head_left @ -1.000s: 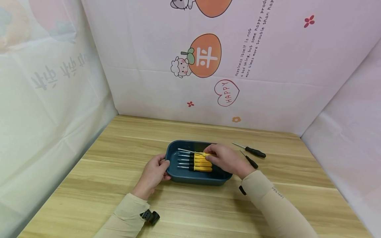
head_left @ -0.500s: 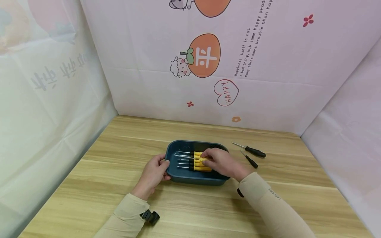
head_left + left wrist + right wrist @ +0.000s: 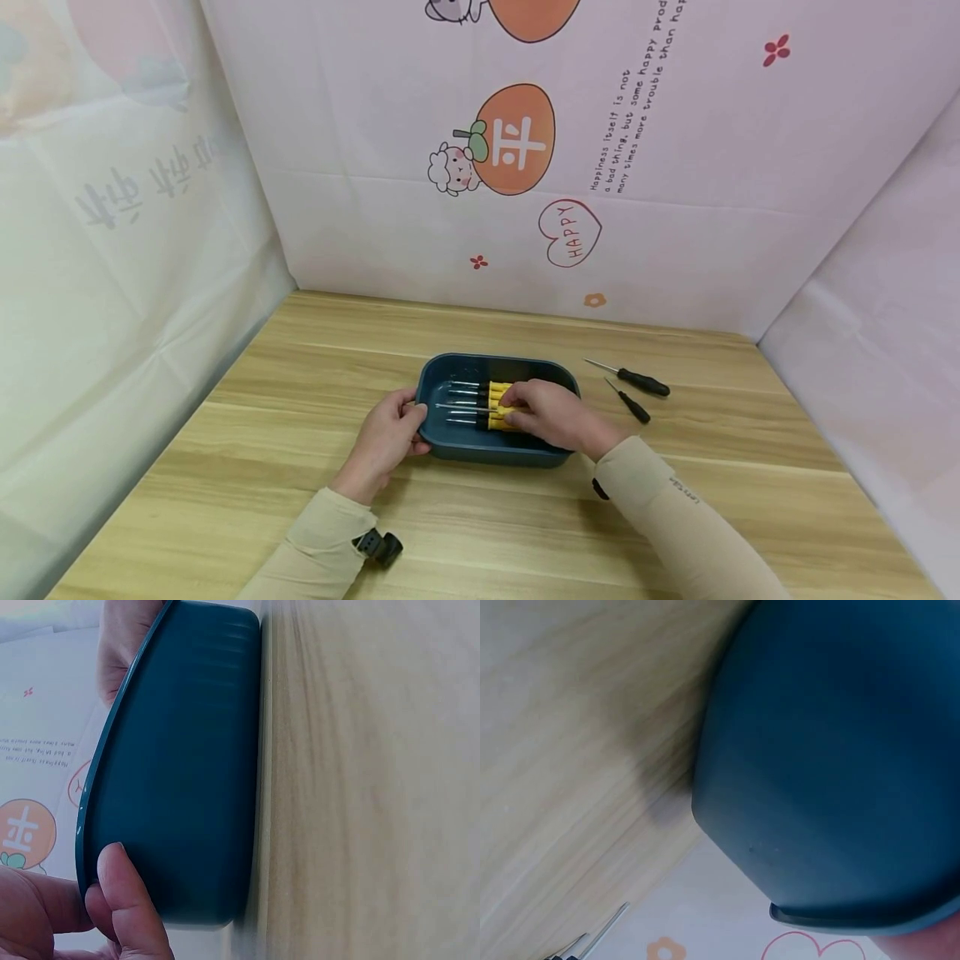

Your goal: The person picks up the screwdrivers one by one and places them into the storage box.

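Observation:
A dark teal rectangular tray (image 3: 495,457) stands on the table in the head view. My left hand (image 3: 386,437) grips its left end, thumb over the rim and the other fingers outside, as the left wrist view also shows. Inside lies a row of yellow-handled screwdrivers (image 3: 493,424), black-collared, with their shafts pointing left. Over this row my right hand (image 3: 553,412) pinches another screwdriver (image 3: 465,407) by its yellow handle, shaft also to the left. The hand covers most of the handles. In the right wrist view the tray's wall (image 3: 832,765) hides the held screwdriver.
Two black-handled screwdrivers lie on the table right of the tray, a larger one (image 3: 643,382) behind a smaller one (image 3: 634,407). A printed cloth (image 3: 375,225) hangs along the table's back edge, with more cloth at both sides.
My right hand has moved the screwdriver from the back of the row toward the front and slightly left. The left hand and the tray have stayed in place.

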The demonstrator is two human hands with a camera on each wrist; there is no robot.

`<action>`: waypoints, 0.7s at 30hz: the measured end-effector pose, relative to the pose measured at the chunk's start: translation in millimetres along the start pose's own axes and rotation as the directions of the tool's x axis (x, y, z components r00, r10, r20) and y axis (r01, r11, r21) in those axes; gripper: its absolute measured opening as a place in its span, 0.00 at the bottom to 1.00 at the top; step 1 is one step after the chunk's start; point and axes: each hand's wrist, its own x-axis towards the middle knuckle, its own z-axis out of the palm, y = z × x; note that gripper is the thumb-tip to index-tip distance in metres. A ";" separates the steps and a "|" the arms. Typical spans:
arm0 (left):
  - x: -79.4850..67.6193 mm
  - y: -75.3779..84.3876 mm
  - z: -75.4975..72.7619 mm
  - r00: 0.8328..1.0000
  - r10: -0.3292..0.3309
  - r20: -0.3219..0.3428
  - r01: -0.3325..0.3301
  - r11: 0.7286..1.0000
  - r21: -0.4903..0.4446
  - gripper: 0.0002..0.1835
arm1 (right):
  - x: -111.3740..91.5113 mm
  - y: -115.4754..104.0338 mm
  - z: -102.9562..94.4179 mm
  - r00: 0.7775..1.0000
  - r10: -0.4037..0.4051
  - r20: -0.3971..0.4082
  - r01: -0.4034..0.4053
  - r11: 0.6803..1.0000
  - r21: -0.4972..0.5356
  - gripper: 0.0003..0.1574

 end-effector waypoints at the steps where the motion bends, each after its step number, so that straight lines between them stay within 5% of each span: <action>1: 0.0 -0.1 0.0 1.000 0.000 0.000 0.000 1.000 -0.002 0.21 | 0.3 -0.3 0.5 1.000 0.001 0.003 -0.001 1.000 -0.006 0.10; 21: -0.1 -0.5 0.6 1.000 -0.002 -0.003 0.002 1.000 -0.003 0.21 | 0.5 -5.7 8.4 0.997 -0.070 0.026 0.072 0.995 -0.065 0.11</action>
